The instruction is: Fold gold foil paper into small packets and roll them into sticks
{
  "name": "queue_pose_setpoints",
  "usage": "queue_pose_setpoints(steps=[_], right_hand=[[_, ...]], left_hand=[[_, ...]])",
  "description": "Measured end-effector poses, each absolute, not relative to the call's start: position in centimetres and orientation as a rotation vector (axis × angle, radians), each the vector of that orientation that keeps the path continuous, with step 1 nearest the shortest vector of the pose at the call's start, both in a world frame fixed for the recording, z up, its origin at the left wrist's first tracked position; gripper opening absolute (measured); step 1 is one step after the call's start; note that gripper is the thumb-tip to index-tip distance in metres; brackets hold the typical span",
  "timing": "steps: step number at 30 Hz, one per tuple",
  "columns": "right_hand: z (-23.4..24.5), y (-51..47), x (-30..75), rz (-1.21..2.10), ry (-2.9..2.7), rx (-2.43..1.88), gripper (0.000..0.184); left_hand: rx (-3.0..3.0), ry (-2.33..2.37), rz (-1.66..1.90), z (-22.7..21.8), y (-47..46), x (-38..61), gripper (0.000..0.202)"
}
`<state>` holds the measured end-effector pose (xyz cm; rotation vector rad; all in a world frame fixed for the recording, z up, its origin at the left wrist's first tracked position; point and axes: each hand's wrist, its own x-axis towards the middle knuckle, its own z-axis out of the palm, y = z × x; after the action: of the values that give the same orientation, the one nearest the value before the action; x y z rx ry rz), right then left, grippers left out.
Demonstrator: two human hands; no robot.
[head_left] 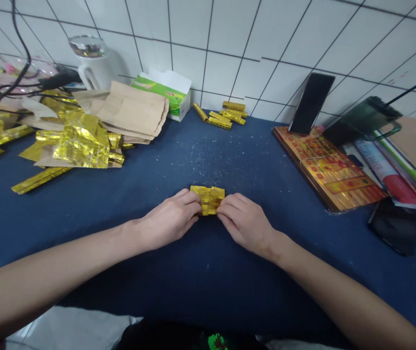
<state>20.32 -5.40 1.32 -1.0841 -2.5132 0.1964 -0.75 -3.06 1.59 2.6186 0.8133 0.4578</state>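
A small folded piece of gold foil paper (208,198) lies on the dark blue table cover (178,272) in the middle. My left hand (169,220) pinches its left end with curled fingers. My right hand (244,221) pinches its right end the same way. Both hands rest on the cloth with the foil between their fingertips.
A heap of gold foil sheets (80,141) and brown paper (131,109) lies at the back left, with cables and a white jug (94,63). Folded gold pieces (226,115) sit by the tiled wall. A green tissue box (164,92), a red-gold stack (330,167), two phones and books are at the right.
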Motion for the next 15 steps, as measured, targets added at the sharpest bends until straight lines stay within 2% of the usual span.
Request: queue_pose_setpoints(steps=[8,15], right_hand=[[1.41,-5.50,19.90,0.240,-2.472,-1.190,0.024],[1.24,-5.20,19.97,0.223,-2.472,-1.208,0.023]], left_hand=[[2.641,0.851,0.505,1.56,-2.72,-0.69,0.018],[2.632,0.830,0.408,1.94,-2.52,-0.91,0.016]])
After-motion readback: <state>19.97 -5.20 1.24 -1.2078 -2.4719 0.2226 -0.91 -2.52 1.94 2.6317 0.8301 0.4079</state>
